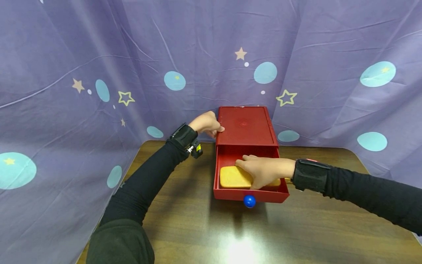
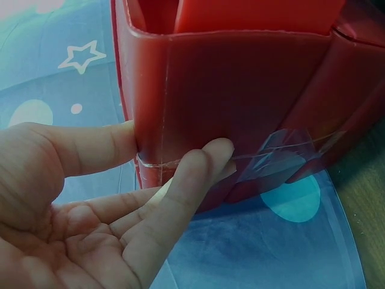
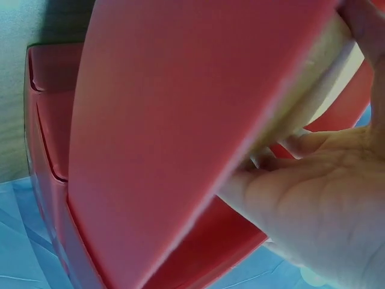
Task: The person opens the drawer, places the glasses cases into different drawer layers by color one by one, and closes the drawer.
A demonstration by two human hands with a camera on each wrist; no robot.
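Observation:
A red drawer box [image 1: 243, 128] stands against the curtain with its drawer [image 1: 227, 194] pulled out toward me. The drawer's front carries a round blue knob [image 1: 249, 201]. Inside the drawer, near its front wall, lies a yellow rounded case [image 1: 233, 178]. My right hand [image 1: 263, 169] reaches in from the right and grips this case, fingers at its far side and thumb at its near side. At the box's left side, my left hand [image 1: 207, 123] holds the casing. The left wrist view shows thumb and fingers [image 2: 189, 180] around a corner of the red wall.
The box stands on a brown wooden table [image 1: 178, 220] with a bright light reflection at the front. A purple curtain [image 1: 211, 44] with stars and blue ovals hangs behind and at the sides. Clear tape [image 2: 280, 156] is stuck on the casing's side.

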